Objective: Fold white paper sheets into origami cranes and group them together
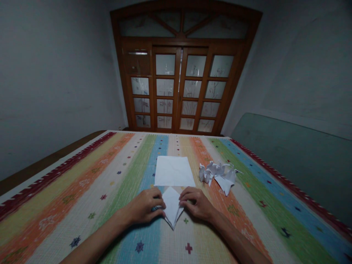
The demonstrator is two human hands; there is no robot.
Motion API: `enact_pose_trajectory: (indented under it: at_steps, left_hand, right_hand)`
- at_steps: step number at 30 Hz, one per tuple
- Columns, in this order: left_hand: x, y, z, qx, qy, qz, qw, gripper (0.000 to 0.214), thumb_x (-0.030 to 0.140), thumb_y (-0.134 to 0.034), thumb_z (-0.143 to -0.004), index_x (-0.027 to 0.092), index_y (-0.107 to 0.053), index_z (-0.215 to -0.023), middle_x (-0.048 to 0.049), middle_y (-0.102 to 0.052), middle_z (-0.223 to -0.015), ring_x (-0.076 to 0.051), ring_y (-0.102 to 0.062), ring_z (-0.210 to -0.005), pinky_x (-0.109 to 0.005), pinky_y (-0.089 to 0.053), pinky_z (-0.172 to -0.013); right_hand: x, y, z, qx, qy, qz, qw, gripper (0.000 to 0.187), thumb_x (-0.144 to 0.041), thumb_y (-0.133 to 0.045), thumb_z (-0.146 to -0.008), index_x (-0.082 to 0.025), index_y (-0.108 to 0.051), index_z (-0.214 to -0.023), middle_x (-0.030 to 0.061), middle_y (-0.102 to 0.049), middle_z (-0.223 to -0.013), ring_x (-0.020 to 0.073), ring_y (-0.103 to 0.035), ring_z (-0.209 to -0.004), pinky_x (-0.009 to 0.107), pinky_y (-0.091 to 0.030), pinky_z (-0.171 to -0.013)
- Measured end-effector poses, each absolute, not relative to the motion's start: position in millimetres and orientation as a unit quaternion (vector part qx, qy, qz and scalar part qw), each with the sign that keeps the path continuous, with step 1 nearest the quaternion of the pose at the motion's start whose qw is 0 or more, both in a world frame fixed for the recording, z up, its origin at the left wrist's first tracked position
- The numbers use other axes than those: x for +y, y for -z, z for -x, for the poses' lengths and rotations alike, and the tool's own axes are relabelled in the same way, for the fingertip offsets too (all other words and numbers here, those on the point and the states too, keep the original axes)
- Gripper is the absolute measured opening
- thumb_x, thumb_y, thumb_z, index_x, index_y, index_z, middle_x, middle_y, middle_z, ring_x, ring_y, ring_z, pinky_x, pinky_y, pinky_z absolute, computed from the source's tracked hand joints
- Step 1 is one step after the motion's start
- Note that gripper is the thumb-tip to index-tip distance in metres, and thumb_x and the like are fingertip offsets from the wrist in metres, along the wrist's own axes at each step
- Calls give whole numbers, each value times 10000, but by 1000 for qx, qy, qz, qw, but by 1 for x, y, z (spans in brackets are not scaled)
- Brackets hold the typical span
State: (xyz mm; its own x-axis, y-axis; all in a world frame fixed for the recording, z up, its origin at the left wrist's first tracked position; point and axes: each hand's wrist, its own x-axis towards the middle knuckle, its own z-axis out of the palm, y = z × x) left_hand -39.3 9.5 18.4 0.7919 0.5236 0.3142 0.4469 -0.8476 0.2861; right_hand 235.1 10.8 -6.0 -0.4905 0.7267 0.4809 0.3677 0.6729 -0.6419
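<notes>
From my end of the head feed, I have the kite-shaped folded paper [171, 205] lying low in the middle of the striped tablecloth [112, 198], its narrow point toward the wearer. The left hand [150, 206] pinches its left edge between thumb and fingertips; the right hand [195, 202] pinches the right edge, where a flap stands slightly apart. Just beyond the kite's top lies 1 flat white sheet [174, 171], and to the right sits a cluster of folded paper figures [217, 171], crane-like; overlap stops me counting them.

I judge this a mid-fold step, with the side flaps being worked on the kite. The next move, as I read it, calls for lining up both edges evenly, then pressing the creases flat without skewing the point.
</notes>
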Motion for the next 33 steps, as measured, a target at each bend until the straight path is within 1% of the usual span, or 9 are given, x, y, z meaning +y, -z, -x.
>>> enact_pose_trajectory:
  at_steps: [3,6,10,13,17,21,24,28,33]
  left_hand:
    - [8,-16,38,232,-174,-957,30,187,307,-551,-1000,203,-707,-994,-79,-697,-904,-205,-669,-838,-277,-519,-723]
    - [4,-15,35,233,-163,-959,5,185,253,-527,-1000,202,-667,-1109,-82,-703,-921,-210,-669,-826,-284,-529,-709]
    - [1,-14,28,283,-178,-942,43,341,111,-566,-911,188,-605,-1240,-101,-704,-1033,-245,-657,-946,-332,-543,-793]
    - [1,-9,23,341,-229,-907,97,381,47,-579,-841,191,-627,-1191,-87,-707,-1033,-241,-655,-980,-340,-531,-846]
    - [1,-8,19,401,-282,-859,148,179,135,-530,-915,190,-674,-1007,-68,-724,-930,-223,-673,-891,-334,-518,-836]
    - [1,-10,16,447,-294,-828,170,161,232,-534,-939,185,-667,-861,-65,-723,-836,-236,-673,-808,-325,-504,-762]
    - [1,-11,15,454,-310,-812,195,142,227,-538,-922,187,-672,-901,-65,-731,-866,-244,-677,-816,-330,-500,-757]
    - [1,-8,14,449,-352,-789,227,224,169,-538,-873,193,-658,-1060,-77,-727,-999,-251,-677,-914,-354,-509,-834]
    - [2,-1,10,441,-375,-779,242,336,97,-542,-799,191,-644,-1105,-90,-705,-1052,-256,-655,-992,-378,-504,-885]
  right_hand:
    - [11,7,-235,-836,-214,342,371,156,-196,-649,-905,-182,-768,-806,76,-753,-805,203,-689,-777,306,-507,-742]
    - [12,9,-235,-837,-189,374,353,168,-205,-623,-921,-172,-747,-812,72,-743,-780,208,-677,-748,308,-493,-716]
    - [12,12,-234,-823,-180,404,357,182,-230,-601,-935,-167,-733,-827,76,-750,-787,210,-682,-739,302,-491,-708]
    - [11,13,-231,-814,-194,405,370,202,-239,-572,-953,-170,-729,-845,74,-755,-799,204,-691,-744,292,-497,-720]
    - [7,12,-227,-818,-201,398,365,151,-282,-650,-911,-155,-723,-947,82,-751,-837,211,-683,-751,291,-504,-712]
    - [3,9,-223,-816,-188,409,361,234,-254,-713,-843,-147,-708,-1051,102,-751,-937,237,-681,-838,322,-512,-781]
    - [2,8,-219,-799,-197,440,359,168,-169,-608,-870,-169,-714,-1001,83,-752,-931,229,-678,-841,322,-506,-787]
    - [1,8,-213,-773,-215,470,367,220,-149,-562,-861,-165,-715,-1019,78,-751,-905,225,-672,-808,323,-508,-765]
    - [-2,12,-207,-764,-217,474,380,357,-118,-576,-799,-160,-681,-1137,113,-740,-1044,251,-674,-928,358,-507,-857]
